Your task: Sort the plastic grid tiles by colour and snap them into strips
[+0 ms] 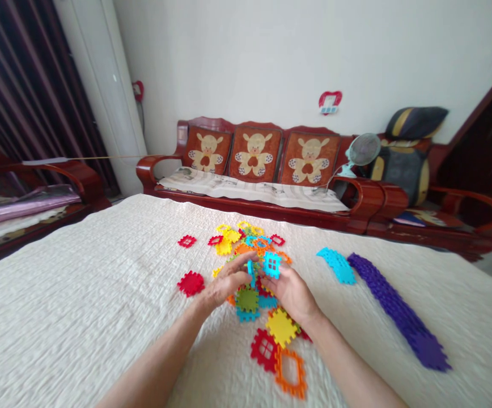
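Note:
My left hand (pixel 228 281) pinches a light-blue piece (pixel 251 273), seen nearly edge-on, between thumb and fingers. In my right hand (pixel 292 290) is a light-blue window piece (pixel 272 264), held upright and facing me. The two blue pieces are apart. Beneath both hands lies a loose pile of notched plastic pieces, among them a green one (pixel 246 300), a yellow one (pixel 282 327), a red window piece (pixel 265 349) and an orange frame (pixel 291 373). A solid red piece (pixel 191 283) lies left of my left hand.
On the white quilted cover (pixel 80 294), a purple row of pieces (pixel 399 311) and a short light-blue row (pixel 337 265) lie to the right. A small red frame (pixel 187 242) is at the left. Behind stands a wooden sofa (pixel 246 195) with bear cushions and a fan (pixel 363 150).

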{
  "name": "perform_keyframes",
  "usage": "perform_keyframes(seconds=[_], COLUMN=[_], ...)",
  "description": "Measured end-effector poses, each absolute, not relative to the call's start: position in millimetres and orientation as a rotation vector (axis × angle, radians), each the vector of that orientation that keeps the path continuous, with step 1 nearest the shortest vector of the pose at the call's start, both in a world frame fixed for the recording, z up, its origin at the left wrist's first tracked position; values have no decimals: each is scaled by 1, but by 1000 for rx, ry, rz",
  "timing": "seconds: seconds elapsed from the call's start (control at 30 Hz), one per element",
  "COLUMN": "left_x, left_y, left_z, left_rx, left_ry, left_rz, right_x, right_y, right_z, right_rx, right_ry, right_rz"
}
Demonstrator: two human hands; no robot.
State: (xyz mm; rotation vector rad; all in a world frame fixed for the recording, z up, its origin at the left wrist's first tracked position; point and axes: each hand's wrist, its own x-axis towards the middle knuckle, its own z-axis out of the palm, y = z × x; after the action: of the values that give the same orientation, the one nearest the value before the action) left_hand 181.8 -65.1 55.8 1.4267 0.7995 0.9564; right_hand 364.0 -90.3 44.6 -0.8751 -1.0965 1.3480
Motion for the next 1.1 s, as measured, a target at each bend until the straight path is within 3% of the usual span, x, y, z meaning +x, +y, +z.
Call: perform_keyframes(seconds=[0.17, 0.33, 0.5, 0.63, 0.77, 0.93, 1.1], left_x=[182, 178, 174, 173, 173, 172, 172], left_y=[-61, -51, -46, -45, -45, -44, -43], left_z=[50, 36, 34, 34, 33, 33, 31], left_rx=[1358, 1163, 1012, 982, 962, 940, 933], left_ry=[811, 783, 752, 748, 738, 697, 699], left_rz=[969, 1050, 1085, 1098, 1107, 1117, 1116], right_x=[373, 390, 431, 467, 488, 487, 470], right_y=[-85, -77, -68, -66, -66, -66, -68], right_z=[41, 38, 30, 19, 14, 18, 12], right_rx=[-878, -931, -1330, -1613, -1711, -1987, -2181], right_ry=[-955, -976, -1121, -1592, -1943, -1763, -1683], right_rz=[1395, 1167, 611, 103, 74, 145, -41])
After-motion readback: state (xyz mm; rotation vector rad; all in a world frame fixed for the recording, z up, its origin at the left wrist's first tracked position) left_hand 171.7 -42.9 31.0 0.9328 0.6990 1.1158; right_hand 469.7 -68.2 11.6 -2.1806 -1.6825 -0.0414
